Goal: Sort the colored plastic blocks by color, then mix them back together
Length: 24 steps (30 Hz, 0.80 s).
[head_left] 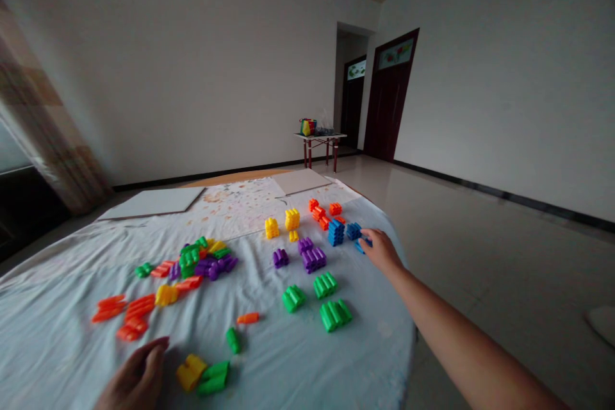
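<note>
The cloth-covered table (307,368) ends just past the right hand (380,250), and beyond its curved edge lies a wide tiled floor (490,269). The right forearm reaches out along that edge. The left hand (137,377) sits at the near edge, with a long stretch of cloth between the two hands.

The right hand is at the far right of the blocks, its fingers curled down onto a blue block (362,245). I cannot tell whether it is gripping it. Another blue block (353,230) is just beside the fingers, with a blue stack (336,232) next to that and orange blocks (321,214) beyond.

The left hand is palm down with loosely curved fingers, holding nothing. It is near a yellow block (189,371) and a green block (214,378) lying against it.

Between the hands, small groups stand apart: yellow (283,224), purple (312,259) and green (334,314). Farther left is a jumbled heap (202,259) of mixed colours, with loose orange pieces (127,314) nearer the left hand. Two white boards (154,202) lie at the far edge of the table.

All the blocks are ridged plastic.
</note>
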Available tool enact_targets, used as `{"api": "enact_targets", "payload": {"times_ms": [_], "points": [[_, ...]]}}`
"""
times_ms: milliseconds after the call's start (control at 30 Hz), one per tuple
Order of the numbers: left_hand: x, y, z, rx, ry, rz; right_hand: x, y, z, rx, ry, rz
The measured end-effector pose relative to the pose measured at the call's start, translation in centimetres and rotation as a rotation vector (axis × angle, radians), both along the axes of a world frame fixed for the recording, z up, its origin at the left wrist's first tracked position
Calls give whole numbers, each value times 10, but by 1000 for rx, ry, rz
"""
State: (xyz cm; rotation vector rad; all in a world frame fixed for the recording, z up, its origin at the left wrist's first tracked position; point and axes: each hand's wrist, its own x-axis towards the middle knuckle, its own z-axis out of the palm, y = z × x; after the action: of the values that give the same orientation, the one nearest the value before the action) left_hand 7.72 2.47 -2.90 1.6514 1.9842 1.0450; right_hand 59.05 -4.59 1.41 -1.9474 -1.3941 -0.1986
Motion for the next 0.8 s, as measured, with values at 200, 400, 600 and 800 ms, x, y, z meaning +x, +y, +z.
{"api": "enact_targets", "payload": {"times_ms": [200,400,600,800], "points": [[26,-22,31,-23,-96,12,-109,-4,35,231,99,408],[29,-27,27,26,-137,5,-240,-18,42,24,160,904],[26,-27,22,59,-167,18,-284,-14,9,-256,-42,1017],[23,-29,25,79,-167,55,-278,-14,0,-231,-64,963]]}}
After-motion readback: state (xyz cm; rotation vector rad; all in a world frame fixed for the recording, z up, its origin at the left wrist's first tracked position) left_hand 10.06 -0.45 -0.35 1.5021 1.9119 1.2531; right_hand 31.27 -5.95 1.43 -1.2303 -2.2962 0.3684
